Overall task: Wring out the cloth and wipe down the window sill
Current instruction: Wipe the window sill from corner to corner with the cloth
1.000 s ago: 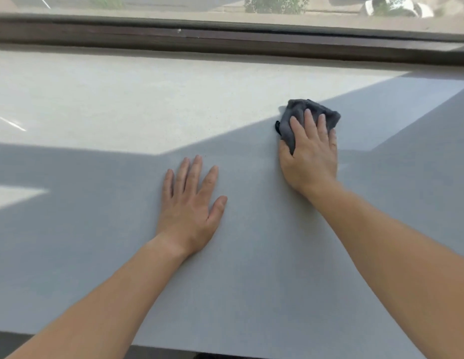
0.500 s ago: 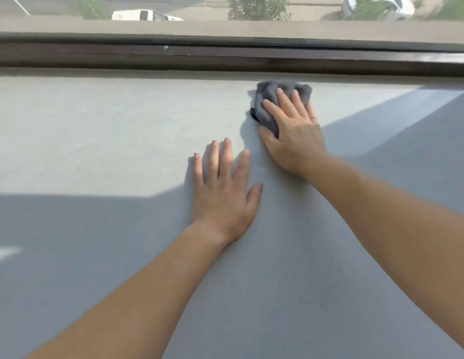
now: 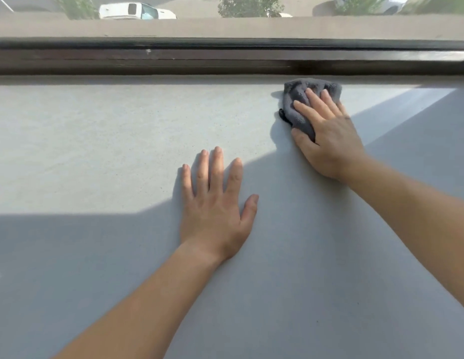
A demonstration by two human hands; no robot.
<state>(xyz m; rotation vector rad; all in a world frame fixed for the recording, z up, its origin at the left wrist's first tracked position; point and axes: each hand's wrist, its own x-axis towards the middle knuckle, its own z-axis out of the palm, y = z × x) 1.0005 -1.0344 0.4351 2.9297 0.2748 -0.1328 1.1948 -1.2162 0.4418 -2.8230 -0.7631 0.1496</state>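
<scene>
Wide pale grey window sill (image 3: 96, 141) fills most of the view, far part sunlit, near part and right side in shadow. Dark window frame (image 3: 225, 59) runs along the sill's far edge, full width. Beyond the glass a concrete ledge (image 3: 225, 27), then a white pickup (image 3: 137, 11), a bush (image 3: 249, 6) and a second pale vehicle (image 3: 373, 2), blurred.

Two bare forearms reach in from the near edge. Left hand (image 3: 216, 203) lies flat, palm down on the bare sill around mid-depth, fingers spread and pointing to the far edge, holding nothing; fingertips in sun, wrist in shadow. Right hand (image 3: 326, 133) is further back and to the right, palm down on the cloth (image 3: 298, 99), fingers extended over the top, thumb at the cloth's near-left side, pressing it onto the sill rather than fisting it.

Cloth is dark grey, bunched and rumpled, sitting on the sill at the far edge, right of centre, its far side just beside the window frame; actual contact with the frame cannot be told. Cloth's near part is hidden under the right hand. The two hands are apart.
</scene>
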